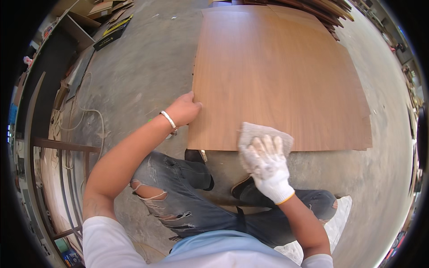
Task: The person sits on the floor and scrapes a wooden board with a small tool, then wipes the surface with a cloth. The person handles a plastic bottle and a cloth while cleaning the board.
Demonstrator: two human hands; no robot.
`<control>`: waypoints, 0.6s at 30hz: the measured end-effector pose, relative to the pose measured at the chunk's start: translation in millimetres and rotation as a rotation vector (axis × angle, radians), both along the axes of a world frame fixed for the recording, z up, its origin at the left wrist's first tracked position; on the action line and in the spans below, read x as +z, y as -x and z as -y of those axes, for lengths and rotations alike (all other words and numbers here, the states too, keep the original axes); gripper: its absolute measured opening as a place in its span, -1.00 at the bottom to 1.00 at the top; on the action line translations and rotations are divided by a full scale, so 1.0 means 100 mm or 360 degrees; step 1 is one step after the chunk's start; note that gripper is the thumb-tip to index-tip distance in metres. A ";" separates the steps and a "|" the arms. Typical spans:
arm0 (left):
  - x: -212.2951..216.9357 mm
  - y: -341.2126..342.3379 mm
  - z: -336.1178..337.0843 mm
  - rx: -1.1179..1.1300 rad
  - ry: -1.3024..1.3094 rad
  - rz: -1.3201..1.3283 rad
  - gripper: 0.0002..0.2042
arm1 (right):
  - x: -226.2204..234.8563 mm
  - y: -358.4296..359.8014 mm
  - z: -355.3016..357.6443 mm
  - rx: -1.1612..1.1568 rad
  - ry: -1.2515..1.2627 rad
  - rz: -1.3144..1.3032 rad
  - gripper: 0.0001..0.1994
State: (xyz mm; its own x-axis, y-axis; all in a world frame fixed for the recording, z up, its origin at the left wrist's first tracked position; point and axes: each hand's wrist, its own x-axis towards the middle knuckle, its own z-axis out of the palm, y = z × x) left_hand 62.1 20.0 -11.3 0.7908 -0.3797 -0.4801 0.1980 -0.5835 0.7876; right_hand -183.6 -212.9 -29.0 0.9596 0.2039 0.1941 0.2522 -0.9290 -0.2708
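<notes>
A large brown wood-grain panel (277,76) lies flat in front of me, on top of other sheets whose corners show at its right side. At the panel's left edge, my bare left hand (185,109) grips the border, its fingers curled and partly hidden. My right hand (267,161) wears a white work glove and presses a grey-beige cloth (281,136) at the panel's near edge. Part of the cloth hangs over that edge, under and around the gloved fingers.
Stacked dark boards (326,13) lie beyond the panel. A metal frame (67,144) and a pale cable (102,123) are on the left, near a black-and-yellow box (114,32). White sheeting (337,219) is beside my right knee, on the concrete floor (147,58).
</notes>
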 end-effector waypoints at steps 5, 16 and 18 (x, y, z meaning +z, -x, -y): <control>-0.09 -0.08 -0.02 0.0003 -0.0084 -0.0089 -0.68 | 0.10 -0.62 -0.69 0.0497 -0.0140 0.0008 -0.44; -0.48 -0.10 -0.14 0.0010 0.0064 -0.0255 -0.70 | 0.05 -0.72 -0.63 0.0919 -0.0340 0.0062 -0.50; -0.53 -0.11 -0.13 -0.0011 0.0093 -0.0265 -0.69 | 0.16 -0.45 -0.09 0.0702 -0.0064 -0.0313 -0.45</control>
